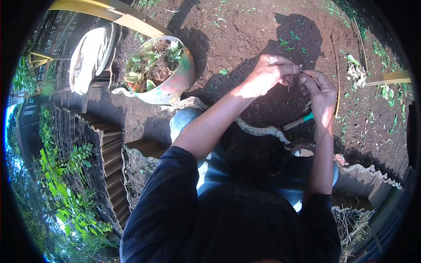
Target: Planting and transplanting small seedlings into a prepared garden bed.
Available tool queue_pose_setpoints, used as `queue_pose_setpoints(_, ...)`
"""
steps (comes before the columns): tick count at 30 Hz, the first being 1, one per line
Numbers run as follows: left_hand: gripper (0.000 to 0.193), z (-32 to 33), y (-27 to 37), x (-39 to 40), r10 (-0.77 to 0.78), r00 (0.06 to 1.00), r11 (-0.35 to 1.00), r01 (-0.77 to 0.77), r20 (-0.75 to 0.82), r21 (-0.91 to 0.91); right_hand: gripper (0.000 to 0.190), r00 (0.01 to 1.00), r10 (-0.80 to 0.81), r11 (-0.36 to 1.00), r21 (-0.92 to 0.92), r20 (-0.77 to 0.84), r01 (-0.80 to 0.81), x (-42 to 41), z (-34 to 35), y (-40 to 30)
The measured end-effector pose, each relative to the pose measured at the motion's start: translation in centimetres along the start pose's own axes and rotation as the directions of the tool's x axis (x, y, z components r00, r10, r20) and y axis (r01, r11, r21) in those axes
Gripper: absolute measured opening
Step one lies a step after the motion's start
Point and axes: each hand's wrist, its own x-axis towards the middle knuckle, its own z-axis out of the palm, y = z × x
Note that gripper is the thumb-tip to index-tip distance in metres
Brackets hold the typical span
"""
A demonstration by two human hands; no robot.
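Both hands are close together over the bare brown soil (227, 36). Between the thumb and fingers of my left hand (274, 70) is a small plant piece with thin pinkish roots (290, 81) hanging down. My right hand (318, 86) has its thumb and forefinger pinched at the same small piece, its fingertips nearly touching those of the left. Below the right hand lies a hand tool with a green handle (308, 117), its other end near the corrugated edging. To the left a round, paint-stained plastic tub (182, 80) holds uprooted leafy plants (154, 64) with roots and soil.
Wavy corrugated edging (263, 131) borders the bed in front of my knees. A pale cloth (87, 56) lies beyond the tub. Yellow bars (131, 17) cross the upper left. A thin stick (337, 75) and wilted leaves (357, 74) lie at right; dry straw (352, 227) is lower right.
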Motion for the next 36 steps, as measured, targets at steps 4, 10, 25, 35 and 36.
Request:
queue_pose_setpoints(4,0.015,-4.5,6.6,-3.4,0.183,0.920,0.983,-0.170,-0.346,0.067,0.017,0.976,-0.211,0.910,-0.376,-0.056,0.175,-0.1,-2.9,-0.1)
queue_pose_setpoints(10,0.047,-21.6,9.7,-12.5,0.201,0.826,-0.124,0.554,-0.526,0.823,0.024,0.998,0.054,0.353,-0.934,-0.033,-0.050,2.1,-15.1,7.5)
queue_pose_setpoints(25,0.044,0.8,-3.8,-10.7,0.030,0.999,0.239,-0.028,0.021,0.971,0.051,0.872,0.470,0.390,-0.918,0.136,-0.067,-0.8,-10.9,9.0)
queue_pose_setpoints(35,0.054,2.9,-12.1,-0.8,0.040,0.870,0.002,-0.492,0.491,0.871,0.033,0.931,0.288,0.513,-0.785,-0.223,-0.347,-2.6,-12.5,5.3)
queue_pose_setpoints(36,0.056,2.1,-12.7,0.0,0.033,0.827,-0.035,-0.560,0.561,0.828,0.033,0.941,0.234,0.488,-0.807,-0.246,-0.332,-2.8,-12.9,5.6)
